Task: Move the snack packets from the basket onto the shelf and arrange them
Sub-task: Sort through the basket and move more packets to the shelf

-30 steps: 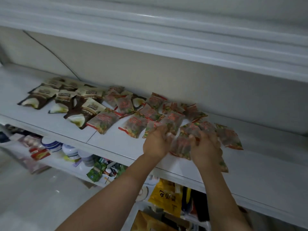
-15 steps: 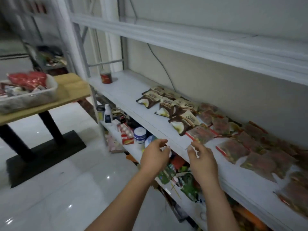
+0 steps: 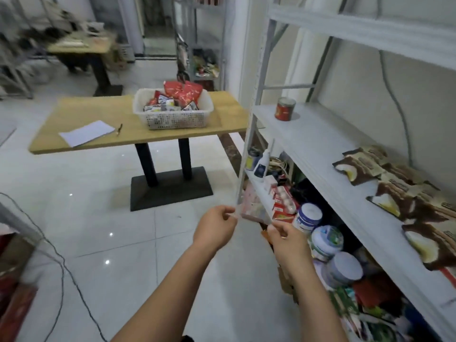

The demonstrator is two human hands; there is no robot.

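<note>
On the wooden table (image 3: 98,112) sat the basket (image 3: 172,120), long side running left to right, red snack packets (image 3: 183,91) heaped inside. Brown packets (image 3: 394,193) lined the shelf (image 3: 308,144) lengthwise. Left hand (image 3: 214,230) and right hand (image 3: 287,240) hung loosely curled, empty.

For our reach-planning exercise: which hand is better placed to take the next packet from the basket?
Probably the left hand: empty, it sits on the basket side, while the right hand is nearer the shelf.
</note>
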